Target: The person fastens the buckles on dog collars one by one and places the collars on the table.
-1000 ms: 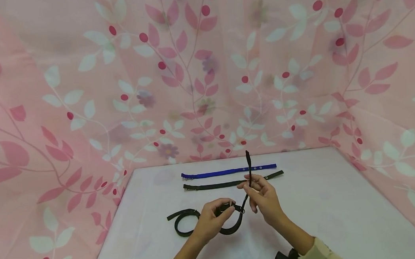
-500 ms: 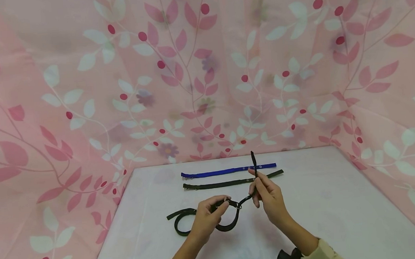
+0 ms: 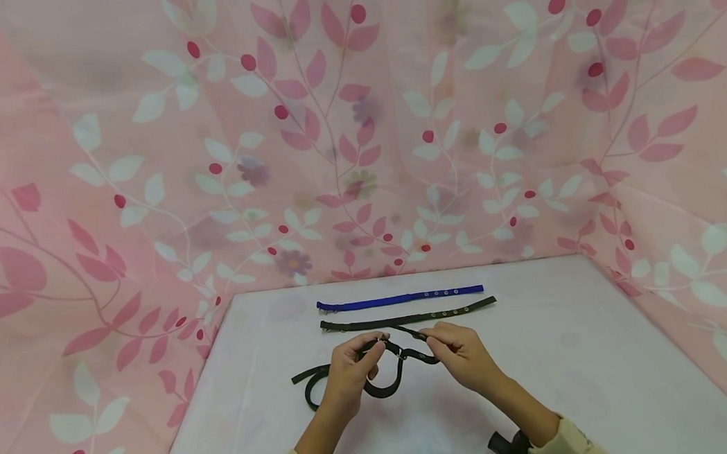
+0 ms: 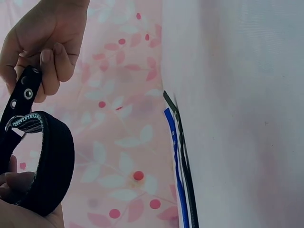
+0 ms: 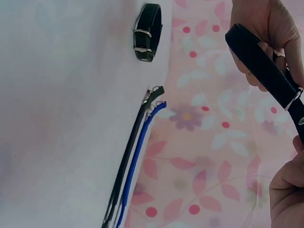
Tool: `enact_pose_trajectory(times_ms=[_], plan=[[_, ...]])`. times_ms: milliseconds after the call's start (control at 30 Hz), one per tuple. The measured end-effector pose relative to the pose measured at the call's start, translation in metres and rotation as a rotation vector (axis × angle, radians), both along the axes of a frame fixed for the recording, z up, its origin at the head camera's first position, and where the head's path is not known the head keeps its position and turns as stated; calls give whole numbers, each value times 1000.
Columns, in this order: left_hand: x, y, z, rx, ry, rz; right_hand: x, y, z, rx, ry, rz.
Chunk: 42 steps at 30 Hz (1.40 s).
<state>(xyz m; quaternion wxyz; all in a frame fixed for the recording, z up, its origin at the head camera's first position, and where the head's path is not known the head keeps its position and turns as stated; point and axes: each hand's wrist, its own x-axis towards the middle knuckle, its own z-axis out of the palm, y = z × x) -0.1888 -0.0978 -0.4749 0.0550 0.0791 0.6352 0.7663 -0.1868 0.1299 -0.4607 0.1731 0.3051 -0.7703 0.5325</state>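
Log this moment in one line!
left grip: looped black strap | right grip: its holed end | table: blue strap, coiled strap, dark strap

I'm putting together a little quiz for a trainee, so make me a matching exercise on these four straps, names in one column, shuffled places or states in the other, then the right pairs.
Column one
1. Blue strap
2. Held strap
3. Outstretched dark strap
4. Coiled strap

Column two
A. Partly hidden behind the left hand in the head view
B. Lies alongside the blue one
C. Nearest the flowered backdrop
D. Close up in both wrist views

Right pairs: 1-C, 2-D, 3-B, 4-A
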Motion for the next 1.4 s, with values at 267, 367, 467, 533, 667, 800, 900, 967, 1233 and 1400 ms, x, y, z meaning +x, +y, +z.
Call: enact_pose_trajectory(times_ms=[267,367,467,533,667,800,900,967,1233,1400], plan=[[1,-1,4,-10,-2,18,-1,0,-6,52,26,59],[1,-1,4,-30,-4,14,6,-3,2,75,-6,43],[1,-1,5,-49,-3,17,13,-6,12,83,-18,57],[1,-1,5,-58,-2,24,15,-7,14,76,-18,83],[0,0,5,-66,5,25,10,-7,1,77,-30,104],[1,0,4,-66,8,9,4,-6,-12,81,-31,117],[1,1,1,-73,13,-13,3,-7,-15,67,-32,146],[1,2,-1,-82,17,-29,3,-7,-15,61,-40,153],[1,6,-7,-109,87,-66,5,-11,-15,60,-78,138],[2,7,-10,-83,97,-82,7,-15,-12,47,-55,112]])
